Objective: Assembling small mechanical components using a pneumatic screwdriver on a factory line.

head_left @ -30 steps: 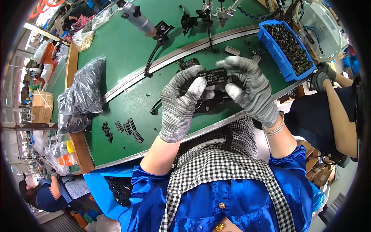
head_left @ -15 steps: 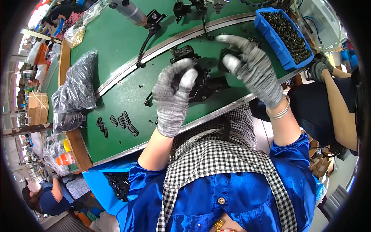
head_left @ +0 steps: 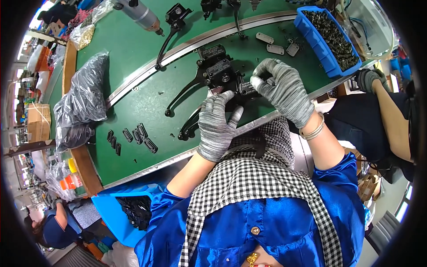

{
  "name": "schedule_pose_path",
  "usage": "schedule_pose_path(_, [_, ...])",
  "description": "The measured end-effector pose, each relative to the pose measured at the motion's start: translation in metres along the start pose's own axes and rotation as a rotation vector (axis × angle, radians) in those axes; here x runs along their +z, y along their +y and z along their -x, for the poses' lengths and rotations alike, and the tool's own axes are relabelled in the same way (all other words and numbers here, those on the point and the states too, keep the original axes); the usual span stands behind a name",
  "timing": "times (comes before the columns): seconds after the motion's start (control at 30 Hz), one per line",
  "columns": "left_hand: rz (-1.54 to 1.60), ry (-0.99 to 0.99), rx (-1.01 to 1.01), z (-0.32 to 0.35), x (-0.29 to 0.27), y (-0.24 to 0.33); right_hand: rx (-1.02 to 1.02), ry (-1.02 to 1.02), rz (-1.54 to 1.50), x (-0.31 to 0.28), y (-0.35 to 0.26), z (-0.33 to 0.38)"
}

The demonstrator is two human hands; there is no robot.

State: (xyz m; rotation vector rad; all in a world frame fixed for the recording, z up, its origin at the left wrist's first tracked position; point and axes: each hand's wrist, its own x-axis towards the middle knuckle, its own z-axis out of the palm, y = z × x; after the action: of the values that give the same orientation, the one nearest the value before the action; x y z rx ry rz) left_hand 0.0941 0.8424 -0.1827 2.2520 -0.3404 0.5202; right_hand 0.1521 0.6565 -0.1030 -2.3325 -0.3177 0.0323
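Note:
My gloved left hand (head_left: 217, 127) curls round a black brake lever assembly (head_left: 191, 123) near the table's front edge, fingers over its body and thumb on the near side. Its lever points left from under the hand. The thumb and forefinger of my gloved right hand (head_left: 284, 91) pinch the right end of a black rectangular cap (head_left: 247, 88) at that assembly's body; the grip is partly hidden by the fingers. Just beyond lie two similar assemblies with capped reservoirs, the nearer cap (head_left: 219, 67) and the farther cap (head_left: 211, 52), and a long lever (head_left: 183, 95) reaching left.
Silver two-hole plates (head_left: 275, 49) lie near a blue bin (head_left: 324, 58) of small metal parts. Black oval rings (head_left: 139, 133) and a plastic bag (head_left: 84, 98) are at left. A power screwdriver (head_left: 141, 17) hangs beyond the metal rail (head_left: 138, 84). Another person's gloved hand (head_left: 370, 81) is at right.
My left hand has moved right and down onto the near assembly. The right hand has come down and left, bringing a dark piece to it and uncovering the silver plates. The screwdriver has swung left.

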Motion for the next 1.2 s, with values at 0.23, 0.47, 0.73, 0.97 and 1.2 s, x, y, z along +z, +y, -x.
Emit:
schedule_pose_path(0.23, [0.122,-0.034,-0.164,0.002,0.004,0.006,-0.196,0.120,0.166,0.006,0.005,-0.001])
schedule_pose_path(0.47, [0.137,0.022,-0.128,-0.002,0.024,0.013,-0.268,0.622,0.010,-0.067,-0.022,-0.085])
schedule_pose_path(0.73, [0.083,0.047,-0.050,-0.018,0.048,0.041,-0.495,0.752,-0.590,-0.092,-0.037,-0.250])
schedule_pose_path(0.97, [0.077,0.025,-0.159,-0.036,0.054,0.050,-0.185,0.216,-0.915,-0.104,-0.062,-0.147])
schedule_pose_path(1.2, [0.155,0.089,-0.180,-0.049,0.067,0.048,-0.180,0.277,-1.052,-0.117,-0.070,-0.067])
